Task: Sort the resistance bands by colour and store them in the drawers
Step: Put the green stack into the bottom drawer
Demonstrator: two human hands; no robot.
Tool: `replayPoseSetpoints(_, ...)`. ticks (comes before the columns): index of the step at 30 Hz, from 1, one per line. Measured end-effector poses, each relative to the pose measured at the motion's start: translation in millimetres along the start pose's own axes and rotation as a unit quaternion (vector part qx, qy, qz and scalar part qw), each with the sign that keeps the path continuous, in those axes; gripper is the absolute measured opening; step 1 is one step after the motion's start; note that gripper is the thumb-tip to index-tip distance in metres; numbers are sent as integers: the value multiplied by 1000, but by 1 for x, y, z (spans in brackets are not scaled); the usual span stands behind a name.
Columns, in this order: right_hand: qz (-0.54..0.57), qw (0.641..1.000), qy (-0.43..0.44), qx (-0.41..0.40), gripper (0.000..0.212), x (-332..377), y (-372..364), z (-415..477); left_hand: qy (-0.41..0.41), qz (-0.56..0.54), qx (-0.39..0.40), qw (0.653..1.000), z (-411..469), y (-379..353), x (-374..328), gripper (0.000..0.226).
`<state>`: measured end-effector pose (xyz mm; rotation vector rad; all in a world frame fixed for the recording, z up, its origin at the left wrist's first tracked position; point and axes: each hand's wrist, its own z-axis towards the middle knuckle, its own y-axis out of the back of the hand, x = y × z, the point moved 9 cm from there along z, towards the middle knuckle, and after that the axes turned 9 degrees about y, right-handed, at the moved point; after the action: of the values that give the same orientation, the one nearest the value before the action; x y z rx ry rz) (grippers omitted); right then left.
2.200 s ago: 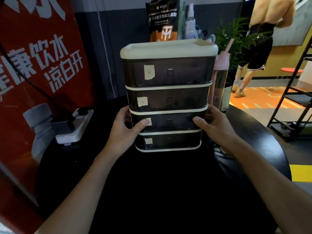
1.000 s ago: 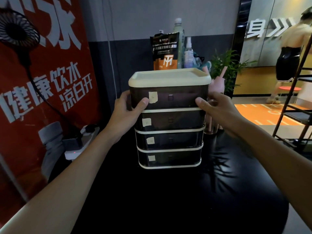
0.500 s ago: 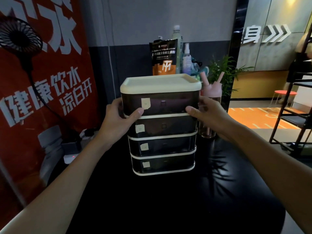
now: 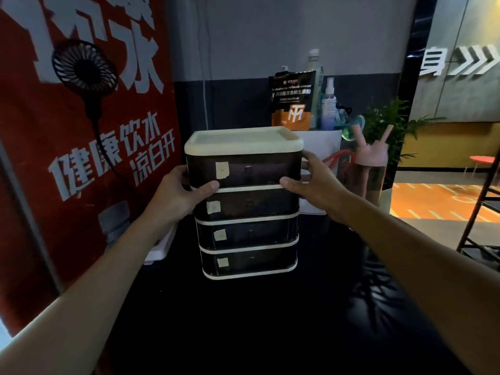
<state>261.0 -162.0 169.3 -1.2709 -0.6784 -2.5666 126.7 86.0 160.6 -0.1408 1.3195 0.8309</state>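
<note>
Black table (image 4: 270,320): drawer unit (image 4: 246,204), pink bottle (image 4: 370,169).

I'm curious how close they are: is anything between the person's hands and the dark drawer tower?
Nothing visible: left hand and right hand grip the top sides of the dark plastic four-drawer tower with cream lid.

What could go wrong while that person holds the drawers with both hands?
The left hand and right hand grip the drawer tower high up. It is tall and narrow, so a push could tip it, and tilting it might let a drawer slide out. The pink bottle stands close by the right hand and could be knocked over.
</note>
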Motion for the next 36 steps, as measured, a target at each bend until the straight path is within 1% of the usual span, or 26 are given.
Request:
replayPoseSetpoints(4, -4, 1000, -8, 6, 72, -11, -16, 27, 40, -17, 11, 999, 23, 8, 12, 80)
replayPoseSetpoints(6, -1, 1000, -22, 12, 74, -21, -23, 43, 52, -22, 19, 998, 37, 7, 17, 80)
replayPoseSetpoints(10, 2, 1000, -26, 8, 72, -40, -32, 71, 67, -26, 23, 997, 70, 4, 26, 57)
replayPoseSetpoints(12, 3, 1000, -25, 10, 71, -49, -36, 84, 65, -14, 24, 998, 83, 2, 28, 51)
replayPoseSetpoints(17, 1, 1000, -28, 0, 71, -68, -41, 114, 76, -6, 16, 997, 116, -4, 37, 64)
replayPoseSetpoints(22, 3, 1000, -30, -6, 68, -83, -44, 136, 77, -2, 8, 997, 140, -12, 41, 65)
replayPoseSetpoints(24, -13, 999, -34, -19, 66, -85, -44, 142, 84, -2, 7, 996, 147, -17, 41, 66)
replayPoseSetpoints(27, -67, 995, -40, -60, 64, -86, -39, 146, 94, -8, -2, 996, 153, -24, 41, 66)
replayPoseSetpoints(30, -66, 995, -35, -72, 72, -90, -39, 142, 93, -33, -29, 995, 154, -26, 46, 67)
replayPoseSetpoints(33, -85, 990, -41, -100, 70, -93, -35, 138, 88, -35, -38, 995, 159, -25, 49, 67)
replayPoseSetpoints(36, -93, 989, -49, -103, 68, -95, -38, 141, 75, -18, -40, 996, 165, -27, 48, 63)
